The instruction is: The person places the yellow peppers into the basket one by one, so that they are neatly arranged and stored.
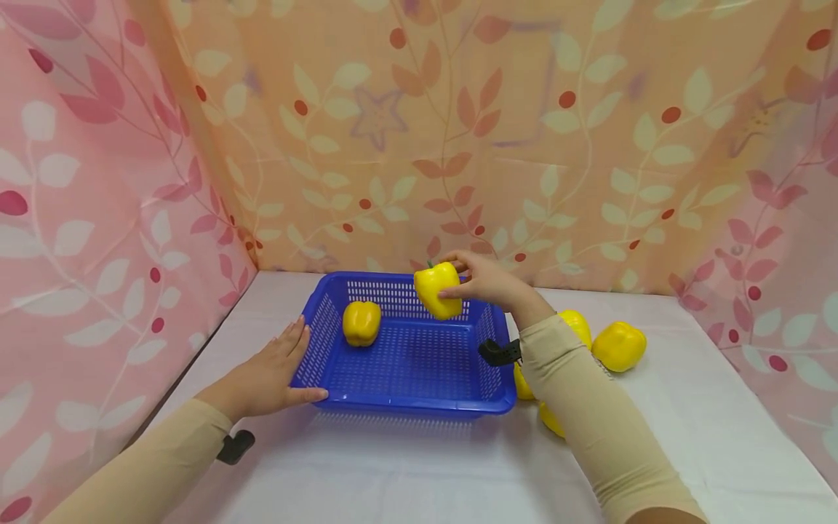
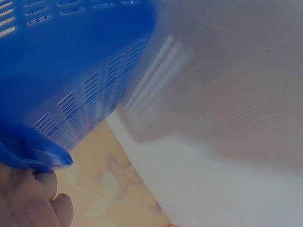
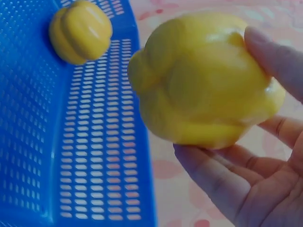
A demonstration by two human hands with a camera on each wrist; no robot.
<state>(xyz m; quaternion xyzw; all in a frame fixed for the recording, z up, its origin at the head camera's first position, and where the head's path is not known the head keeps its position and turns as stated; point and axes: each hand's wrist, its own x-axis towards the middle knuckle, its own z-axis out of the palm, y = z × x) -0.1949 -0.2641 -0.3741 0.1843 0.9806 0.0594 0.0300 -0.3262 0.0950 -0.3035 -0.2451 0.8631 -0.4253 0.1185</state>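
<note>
A yellow bell pepper (image 1: 437,290) with a green stem is held by my right hand (image 1: 487,280) above the back right part of a blue plastic basket (image 1: 419,402). In the right wrist view, the thumb and fingers grip the raised pepper (image 3: 199,80) from its sides. Inside the basket, at the back left, sits another yellow bell pepper (image 1: 361,324). My left hand (image 1: 271,367) rests on the basket's left rim, its fingers extended along the side and its thumb at the front corner. Only part of that hand (image 2: 33,198) shows in the left wrist view.
Several more yellow peppers lie on the white table (image 1: 419,473) right of the basket, including one fully visible pepper (image 1: 619,346); others are partly hidden by the right forearm. Patterned cloth (image 1: 458,145) hangs behind and at both sides.
</note>
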